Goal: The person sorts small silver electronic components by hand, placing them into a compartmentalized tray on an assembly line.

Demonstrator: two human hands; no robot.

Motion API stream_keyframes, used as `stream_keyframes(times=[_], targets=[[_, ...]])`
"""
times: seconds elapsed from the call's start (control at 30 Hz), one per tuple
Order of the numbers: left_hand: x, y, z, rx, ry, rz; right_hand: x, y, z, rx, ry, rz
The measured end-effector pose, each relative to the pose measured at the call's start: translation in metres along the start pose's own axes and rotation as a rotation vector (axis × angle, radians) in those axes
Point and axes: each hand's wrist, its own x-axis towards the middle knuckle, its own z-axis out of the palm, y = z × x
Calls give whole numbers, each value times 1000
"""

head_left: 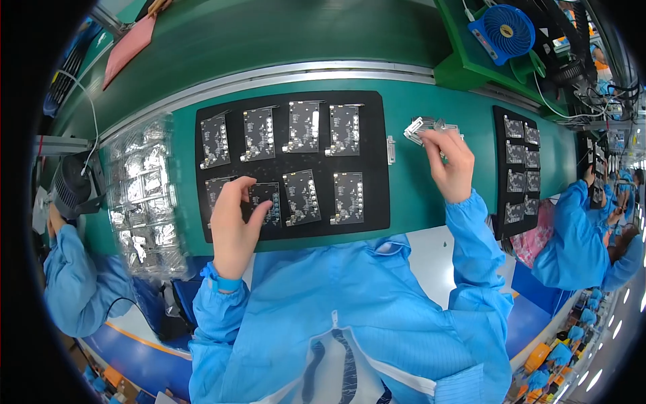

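Observation:
Black circuit boards (342, 130) lie in two rows on a black mat (269, 167) in front of me. Over the near-left part of the mat is my left hand (235, 219), its thumb and fingers apart and nothing between them. It partly covers a board (270, 195) and the one at the near-left corner. To the right of the mat, the fingertips of my right hand (452, 161) are closed on a silver metal bracket (418, 128). More brackets lie around those fingers, partly hidden by them. One single bracket (391, 149) lies by the mat's right edge.
Stacked clear plastic trays (141, 195) with silvery parts stand at left, beside a dark fan (73, 182). A blue fan (505, 32) sits on a green shelf at the far right. Another mat with boards (515, 172) lies at right. Co-workers in blue sit on both sides.

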Motion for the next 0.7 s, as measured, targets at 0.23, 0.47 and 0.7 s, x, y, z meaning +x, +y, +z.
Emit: stream_keyframes(times=[0.23,0.47,0.7], targets=[[-6,19,-14,-361,110,-178,-24,-14,0,734,-95,428],[-13,39,-15,-378,66,135,-1,-81,-5,1043,-376,487],[-19,40,-20,-285,69,457,19,-139,6,879,-534,54]])
